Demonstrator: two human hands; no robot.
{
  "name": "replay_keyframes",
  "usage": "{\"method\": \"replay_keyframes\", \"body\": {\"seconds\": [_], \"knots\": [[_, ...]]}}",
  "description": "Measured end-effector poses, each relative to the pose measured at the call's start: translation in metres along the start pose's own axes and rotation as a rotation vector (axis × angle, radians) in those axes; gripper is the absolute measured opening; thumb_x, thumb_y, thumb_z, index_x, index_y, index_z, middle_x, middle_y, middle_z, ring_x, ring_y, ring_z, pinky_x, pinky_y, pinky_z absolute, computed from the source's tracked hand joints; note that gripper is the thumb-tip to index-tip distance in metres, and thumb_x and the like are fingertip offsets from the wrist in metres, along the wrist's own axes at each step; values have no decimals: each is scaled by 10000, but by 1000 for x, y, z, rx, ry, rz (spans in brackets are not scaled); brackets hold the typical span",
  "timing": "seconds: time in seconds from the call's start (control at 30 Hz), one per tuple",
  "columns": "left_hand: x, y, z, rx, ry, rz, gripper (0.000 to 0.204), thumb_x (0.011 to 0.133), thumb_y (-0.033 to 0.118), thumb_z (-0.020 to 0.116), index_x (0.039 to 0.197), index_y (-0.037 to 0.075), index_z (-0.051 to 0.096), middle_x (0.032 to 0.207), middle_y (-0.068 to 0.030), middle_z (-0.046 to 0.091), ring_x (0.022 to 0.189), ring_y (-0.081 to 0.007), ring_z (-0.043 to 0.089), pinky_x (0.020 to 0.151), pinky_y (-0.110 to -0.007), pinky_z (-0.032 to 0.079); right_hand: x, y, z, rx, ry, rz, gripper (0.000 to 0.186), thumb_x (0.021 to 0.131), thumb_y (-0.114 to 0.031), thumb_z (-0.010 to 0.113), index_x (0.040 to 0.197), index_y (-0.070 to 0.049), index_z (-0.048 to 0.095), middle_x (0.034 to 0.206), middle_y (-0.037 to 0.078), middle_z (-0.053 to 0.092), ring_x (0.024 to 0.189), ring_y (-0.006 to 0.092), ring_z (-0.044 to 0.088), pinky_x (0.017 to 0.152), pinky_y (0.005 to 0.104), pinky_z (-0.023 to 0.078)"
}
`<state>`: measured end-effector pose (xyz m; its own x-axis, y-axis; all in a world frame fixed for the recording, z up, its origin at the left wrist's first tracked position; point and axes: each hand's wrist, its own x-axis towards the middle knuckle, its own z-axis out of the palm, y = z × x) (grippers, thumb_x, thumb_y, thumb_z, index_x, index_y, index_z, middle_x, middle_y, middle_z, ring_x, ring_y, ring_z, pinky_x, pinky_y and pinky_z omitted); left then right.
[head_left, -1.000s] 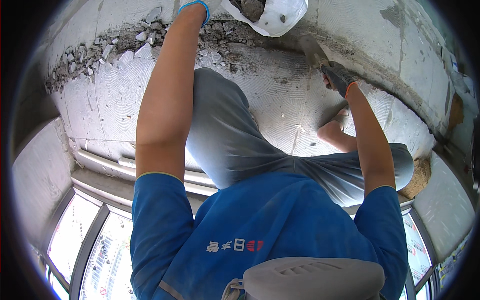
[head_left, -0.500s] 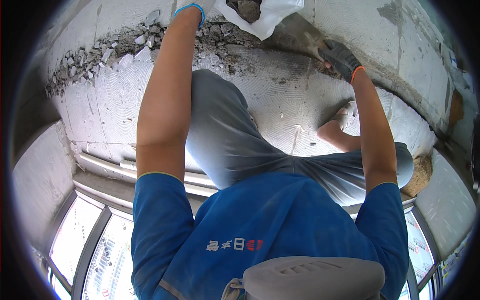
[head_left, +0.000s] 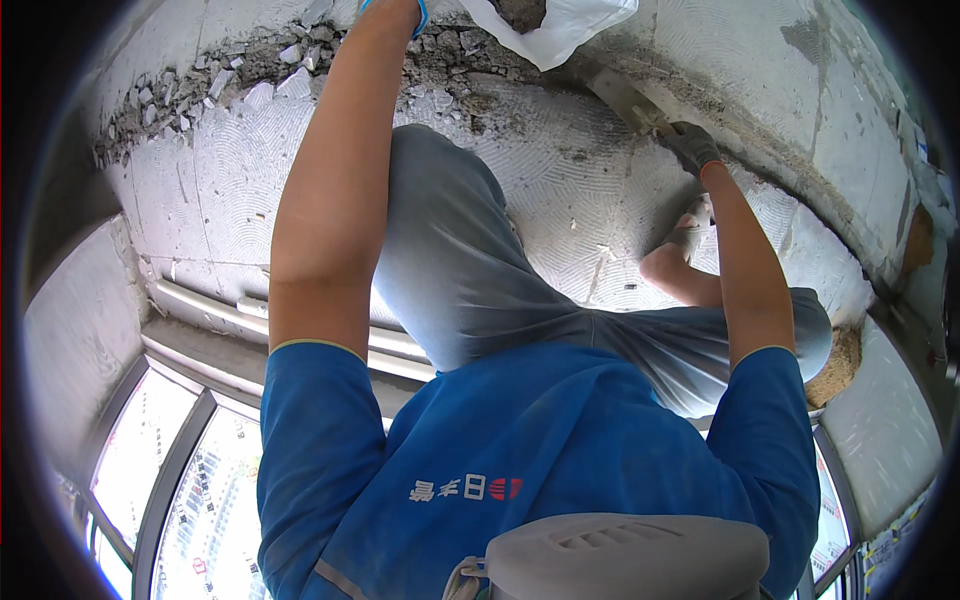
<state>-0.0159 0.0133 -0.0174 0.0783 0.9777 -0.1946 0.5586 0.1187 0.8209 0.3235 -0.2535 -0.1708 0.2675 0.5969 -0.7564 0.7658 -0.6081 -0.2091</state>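
At the top edge only the wrist of my left hand (head_left: 412,14) shows, in a glove with a blue cuff. Its fingers lie outside the picture. Close by it is a white bag (head_left: 572,32), its mouth open on grey-brown rubble (head_left: 522,12). My right hand (head_left: 694,147), in a dark grey glove with an orange cuff, is closed around the handle of a trowel (head_left: 622,97). The flat metal blade points up and left, low in the dusty channel (head_left: 560,92), its tip just below and right of the bag.
Broken tile and mortar pieces (head_left: 225,85) are strewn along the far left. Grey ridged floor (head_left: 560,200) runs between my bent leg (head_left: 450,230) and sandalled foot (head_left: 685,250). White pipes (head_left: 215,308) lie behind at the left, before tall windows (head_left: 195,490).
My right hand and the trowel have moved slightly down and to the right, drawing the blade back from the bag. The bag and left wrist sit higher in the picture.
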Motion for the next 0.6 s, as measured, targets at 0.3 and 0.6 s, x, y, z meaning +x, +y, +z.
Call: {"method": "replay_keyframes", "body": {"seconds": [0.3,0.6], "knots": [[-14,-6,-3,-252,6,4,210,782,53,554,969,-4,632,757,-56,638,608,-127,573,543,-262,470,93,26,-42,-266,-38,-344,577,847,-578,463,1080,-74,621,1015,189,628,967,316,589,856,393,426],[-33,8,-9,23,19,9,211,801,10,530,991,4,621,831,-35,632,704,-109,563,646,-234,466,160,-131,48,-79,-4,-615,548,838,-588,501,1078,-116,641,1044,149,637,954,330,588,830,402,445]]}}
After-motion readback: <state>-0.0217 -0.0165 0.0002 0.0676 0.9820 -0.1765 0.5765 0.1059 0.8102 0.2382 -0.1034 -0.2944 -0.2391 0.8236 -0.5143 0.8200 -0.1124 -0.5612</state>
